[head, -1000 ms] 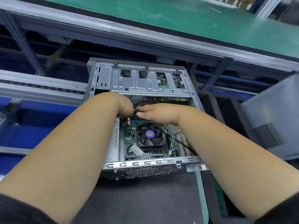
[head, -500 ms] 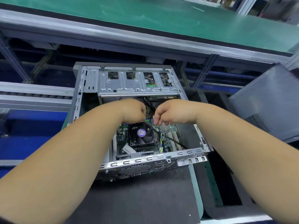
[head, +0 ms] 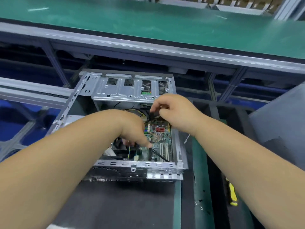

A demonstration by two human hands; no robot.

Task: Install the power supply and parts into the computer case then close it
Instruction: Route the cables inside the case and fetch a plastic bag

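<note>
Case (head: 132,164) lies open on a dark mat (head: 115,204), side panel (head: 280,129) leaning off to the right. Both hands inside: left hand (head: 133,129) fingers pinched on a black cable (head: 158,155) over the mobo (head: 159,138); right hand (head: 173,111) closed on a connector near the drive cage (head: 128,90). Cable's light & floppy, prob best held at the plug; board's fragile. Green conveyor (head: 148,27) behind.

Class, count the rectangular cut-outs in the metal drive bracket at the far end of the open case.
4, in a row across the bracket: far left, next, third, and rightmost, just above the right hand. None looks hidden.
</note>
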